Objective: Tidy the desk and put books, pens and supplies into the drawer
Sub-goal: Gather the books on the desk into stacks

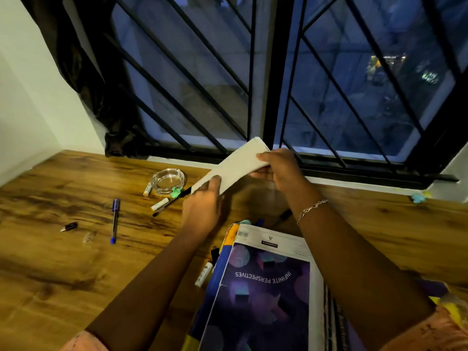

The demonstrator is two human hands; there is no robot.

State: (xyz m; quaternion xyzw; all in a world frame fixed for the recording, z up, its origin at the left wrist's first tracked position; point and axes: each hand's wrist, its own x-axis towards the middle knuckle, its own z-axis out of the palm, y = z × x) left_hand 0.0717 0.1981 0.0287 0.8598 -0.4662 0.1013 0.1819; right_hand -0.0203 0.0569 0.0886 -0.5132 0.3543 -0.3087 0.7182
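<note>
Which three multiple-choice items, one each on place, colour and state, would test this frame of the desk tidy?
1. Where does the blue pen lie?
A) inside the glass ashtray
B) on the bare desk, left of the ashtray
C) on the notebook

2. What colour dominates the notebook's cover?
A) purple
B) red
C) green

3. What is the state of the white cloth?
A) lying flat on the desk
B) tucked under the notebook
C) held up at both ends

Answers:
1 B, the pen rests on the wood, left of the ashtray.
2 A, the cover is mostly purple.
3 C, the left hand and right hand each grip one end of the cloth above the desk.
</note>
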